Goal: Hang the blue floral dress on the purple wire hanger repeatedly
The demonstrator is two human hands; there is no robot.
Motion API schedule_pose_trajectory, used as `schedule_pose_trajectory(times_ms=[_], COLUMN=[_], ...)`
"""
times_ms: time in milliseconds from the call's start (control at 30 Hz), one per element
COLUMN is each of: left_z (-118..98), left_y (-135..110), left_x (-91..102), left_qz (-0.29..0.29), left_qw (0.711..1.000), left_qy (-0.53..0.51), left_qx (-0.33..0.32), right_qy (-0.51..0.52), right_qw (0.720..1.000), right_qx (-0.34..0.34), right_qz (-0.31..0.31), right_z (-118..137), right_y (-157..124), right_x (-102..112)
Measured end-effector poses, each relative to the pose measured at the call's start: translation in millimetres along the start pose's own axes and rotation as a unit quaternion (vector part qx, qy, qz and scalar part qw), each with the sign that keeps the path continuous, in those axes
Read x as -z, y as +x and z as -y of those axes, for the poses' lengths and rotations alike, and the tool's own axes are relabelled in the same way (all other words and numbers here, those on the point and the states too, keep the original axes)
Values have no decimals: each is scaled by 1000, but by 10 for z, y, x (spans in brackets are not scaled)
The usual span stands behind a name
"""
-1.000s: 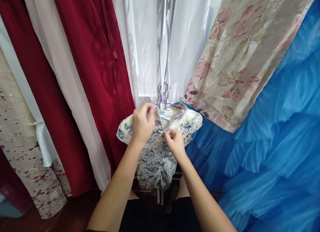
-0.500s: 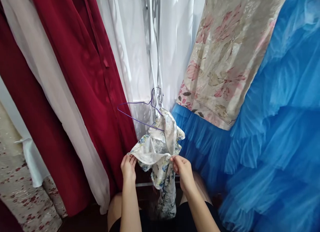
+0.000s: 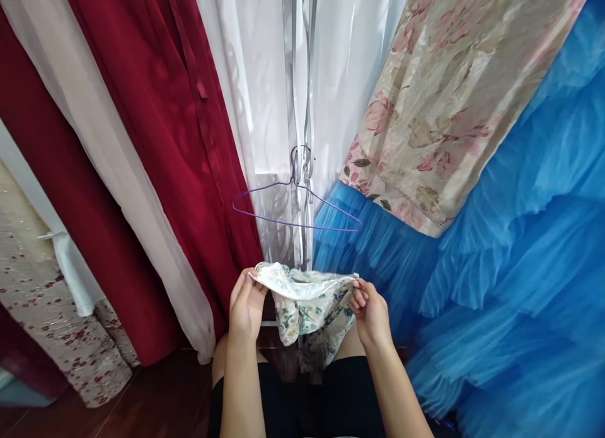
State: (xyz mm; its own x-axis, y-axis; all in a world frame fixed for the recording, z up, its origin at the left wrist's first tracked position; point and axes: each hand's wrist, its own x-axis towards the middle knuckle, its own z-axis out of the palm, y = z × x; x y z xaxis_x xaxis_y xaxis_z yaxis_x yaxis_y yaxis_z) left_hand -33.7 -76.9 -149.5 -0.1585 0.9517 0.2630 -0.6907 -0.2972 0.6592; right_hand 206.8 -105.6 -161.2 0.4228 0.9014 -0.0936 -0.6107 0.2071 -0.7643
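A white garment with a blue, green and yellow floral print (image 3: 302, 312) is stretched between my two hands above my lap. My left hand (image 3: 246, 302) pinches its upper left edge. At the upper right corner, the fingers of my right hand (image 3: 371, 309) are closed on the cloth. The top edge sags between them, and the lower part hangs down, its end dim between my knees. Just beyond the garment, a purple wire hanger (image 3: 297, 224) hangs bare from a ribbon-like white strap (image 3: 309, 110).
Dark red cloth (image 3: 142, 110) and a pale pink length (image 3: 142, 236) hang at left. White fabric (image 3: 259, 79) hangs behind the hanger. To the right are a beige floral garment (image 3: 439, 110) and blue ruffled tulle (image 3: 520, 287). Dark floor tiles (image 3: 155, 394) show below.
The floral garment has come off the purple hanger and moved down toward me. My hands have spread apart with it, and the hanger now hangs level without cloth.
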Motion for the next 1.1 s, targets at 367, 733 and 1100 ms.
schedule_pose_trajectory(times_ms=[367,733,1100], left_z=[-256,-209,45], left_y=[-329,-535,-489], left_x=[-362,-1028,-748], left_qz=[92,223,138], left_qw=[996,926,968], left_qy=[4,303,210], left_qx=[20,-3,-9], right_qy=[-442,-389,-241], right_qw=[772,823,892], right_qx=[-111,33,-110], right_qz=[444,412,366], right_z=[32,382,475], right_y=[-238,-511,-610], right_x=[-5,-438,-198])
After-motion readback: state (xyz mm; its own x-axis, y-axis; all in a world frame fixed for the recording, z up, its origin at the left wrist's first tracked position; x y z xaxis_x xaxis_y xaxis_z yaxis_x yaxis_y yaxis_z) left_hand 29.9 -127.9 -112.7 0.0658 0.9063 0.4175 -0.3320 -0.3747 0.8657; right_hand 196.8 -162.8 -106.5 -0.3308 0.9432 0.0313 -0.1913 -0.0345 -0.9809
